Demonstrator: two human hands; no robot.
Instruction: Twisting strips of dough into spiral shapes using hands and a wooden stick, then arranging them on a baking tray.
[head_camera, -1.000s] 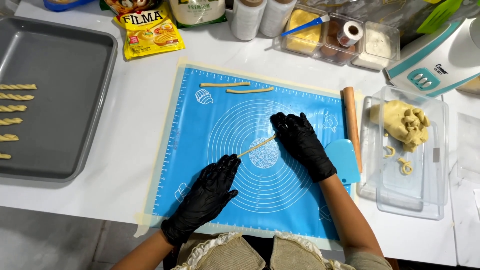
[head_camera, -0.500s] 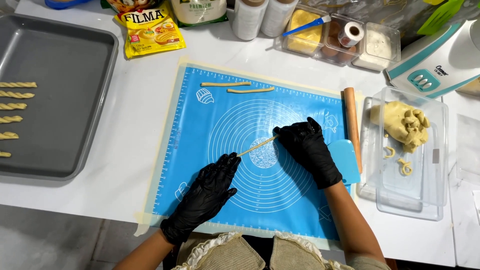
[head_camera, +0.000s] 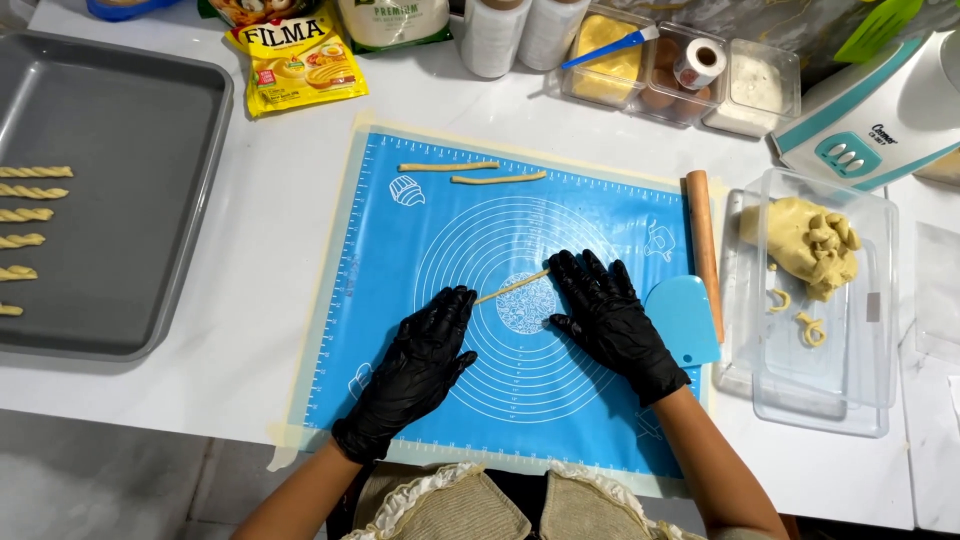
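Observation:
Both my hands wear black gloves and lie flat on a blue silicone baking mat (head_camera: 420, 230). A thin rope of pale dough (head_camera: 512, 286) stretches between them. My left hand (head_camera: 415, 365) has its fingertips over the rope's left end. My right hand (head_camera: 605, 318) covers the right end with spread fingers. Two more dough ropes (head_camera: 470, 172) lie near the mat's far edge.
A grey baking tray (head_camera: 130, 200) at the left carries several twisted dough sticks (head_camera: 25, 215). To the right lie a wooden rolling pin (head_camera: 702, 235), a blue scraper (head_camera: 685, 320) and a clear container (head_camera: 835, 350) holding a dough lump (head_camera: 805, 240). Packets, jars and a mixer stand along the back.
My right hand has shifted slightly nearer and to the right along the rope, its fingers now spread flatter. My left hand has barely moved.

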